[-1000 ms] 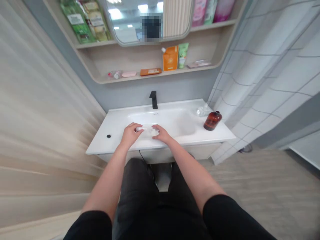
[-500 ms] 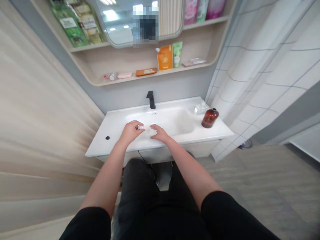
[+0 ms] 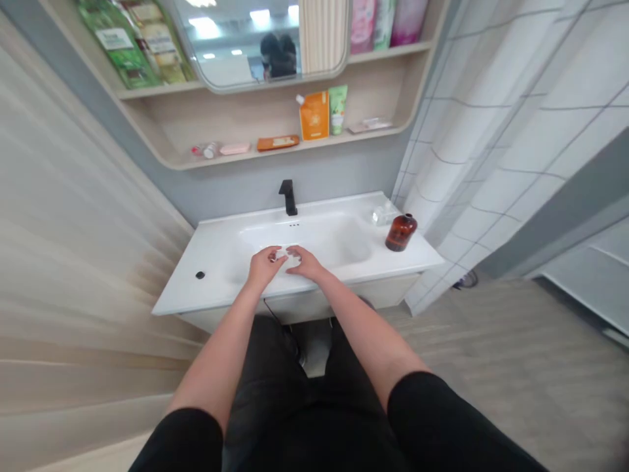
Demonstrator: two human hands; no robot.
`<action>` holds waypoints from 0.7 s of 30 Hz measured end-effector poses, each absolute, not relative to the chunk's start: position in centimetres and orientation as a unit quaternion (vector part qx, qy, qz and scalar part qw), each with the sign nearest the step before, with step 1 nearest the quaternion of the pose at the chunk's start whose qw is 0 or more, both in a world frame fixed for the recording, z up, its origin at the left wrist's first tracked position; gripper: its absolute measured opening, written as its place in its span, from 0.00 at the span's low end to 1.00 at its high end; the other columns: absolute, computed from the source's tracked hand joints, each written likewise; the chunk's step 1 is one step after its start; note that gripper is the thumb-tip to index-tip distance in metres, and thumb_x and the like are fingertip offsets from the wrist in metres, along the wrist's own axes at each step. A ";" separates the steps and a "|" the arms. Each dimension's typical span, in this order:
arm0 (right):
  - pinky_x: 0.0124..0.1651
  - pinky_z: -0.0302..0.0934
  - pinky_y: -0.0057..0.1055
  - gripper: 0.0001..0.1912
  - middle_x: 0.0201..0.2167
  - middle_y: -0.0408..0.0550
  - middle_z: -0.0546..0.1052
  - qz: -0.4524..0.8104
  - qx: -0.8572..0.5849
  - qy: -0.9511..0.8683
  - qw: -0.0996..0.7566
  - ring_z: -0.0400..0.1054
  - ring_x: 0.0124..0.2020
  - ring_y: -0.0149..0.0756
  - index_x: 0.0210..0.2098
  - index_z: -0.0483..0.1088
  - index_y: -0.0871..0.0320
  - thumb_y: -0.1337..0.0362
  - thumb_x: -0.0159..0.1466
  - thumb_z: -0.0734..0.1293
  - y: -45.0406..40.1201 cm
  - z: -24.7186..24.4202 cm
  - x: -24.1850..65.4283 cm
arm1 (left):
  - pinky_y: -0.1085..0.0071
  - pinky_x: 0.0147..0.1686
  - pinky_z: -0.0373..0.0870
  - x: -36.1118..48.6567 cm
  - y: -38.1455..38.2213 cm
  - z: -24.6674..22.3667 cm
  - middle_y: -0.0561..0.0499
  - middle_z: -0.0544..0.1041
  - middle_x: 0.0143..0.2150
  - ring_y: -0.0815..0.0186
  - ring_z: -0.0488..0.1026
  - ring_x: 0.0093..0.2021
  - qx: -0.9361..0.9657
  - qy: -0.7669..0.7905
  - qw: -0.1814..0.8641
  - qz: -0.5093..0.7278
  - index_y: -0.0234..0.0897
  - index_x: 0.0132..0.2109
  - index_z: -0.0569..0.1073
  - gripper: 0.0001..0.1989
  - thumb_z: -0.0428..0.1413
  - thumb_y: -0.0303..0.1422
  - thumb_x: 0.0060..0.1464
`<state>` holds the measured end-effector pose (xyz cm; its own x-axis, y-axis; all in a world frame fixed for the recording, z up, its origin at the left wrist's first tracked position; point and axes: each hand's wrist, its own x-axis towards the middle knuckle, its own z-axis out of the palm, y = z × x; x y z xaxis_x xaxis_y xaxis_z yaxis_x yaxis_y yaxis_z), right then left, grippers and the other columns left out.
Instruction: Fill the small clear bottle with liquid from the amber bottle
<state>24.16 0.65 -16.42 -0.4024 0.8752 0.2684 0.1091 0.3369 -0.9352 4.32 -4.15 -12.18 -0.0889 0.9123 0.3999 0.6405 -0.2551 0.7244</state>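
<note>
Over the front of the white sink point(image 3: 324, 233), my left hand point(image 3: 264, 267) and my right hand point(image 3: 304, 263) are close together. The fingers of my left hand pinch a small whitish piece. My right hand curls around a small clear or white item point(image 3: 291, 259), whose shape is too small to make out. The two pieces are very near each other, and whether they touch cannot be told. Behind the hands stands the black faucet point(image 3: 288, 198).
An amber bottle point(image 3: 401, 233) and a clear item point(image 3: 384, 214) stand on the counter's right end. A small black round object point(image 3: 200, 275) lies at the left. Above, a shelf point(image 3: 221, 157) holds an orange pouch point(image 3: 314, 117) and tubes below a mirror point(image 3: 255, 39).
My left hand has come closer to my right hand, bringing its small piece up to the clear item. The whole view has shifted slightly.
</note>
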 end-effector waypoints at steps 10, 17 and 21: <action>0.63 0.70 0.46 0.39 0.51 0.47 0.82 0.438 -0.405 -0.692 0.406 0.77 0.52 0.45 0.57 0.78 0.51 0.67 0.45 0.86 1.2 -17.0 24.2 | 0.48 0.69 0.74 4.1 -2.2 -16.2 0.42 0.86 0.60 0.48 0.82 0.62 0.603 0.478 0.362 0.525 0.41 0.55 0.85 0.21 0.67 0.40 0.56; 0.62 0.70 0.45 0.40 0.50 0.50 0.83 0.403 -0.418 -0.709 0.400 0.76 0.52 0.46 0.60 0.79 0.53 0.63 0.48 0.86 0.9 -16.4 24.4 | 0.46 0.72 0.71 4.1 -1.8 -16.7 0.41 0.86 0.61 0.47 0.82 0.62 0.571 0.450 0.425 0.540 0.38 0.63 0.83 0.28 0.67 0.40 0.56; 0.62 0.71 0.45 0.41 0.49 0.49 0.82 0.394 -0.430 -0.708 0.397 0.77 0.50 0.45 0.62 0.79 0.52 0.61 0.48 0.86 0.9 -16.5 24.4 | 0.48 0.71 0.72 4.3 -1.7 -17.0 0.41 0.84 0.66 0.48 0.82 0.63 0.588 0.457 0.399 0.535 0.40 0.65 0.83 0.28 0.67 0.36 0.57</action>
<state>24.39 0.90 -16.54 -0.3145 0.9225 0.2236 0.2955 0.3190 -0.9005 4.25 -1.74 -17.01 0.0097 0.9642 0.2648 0.1097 -0.2643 0.9582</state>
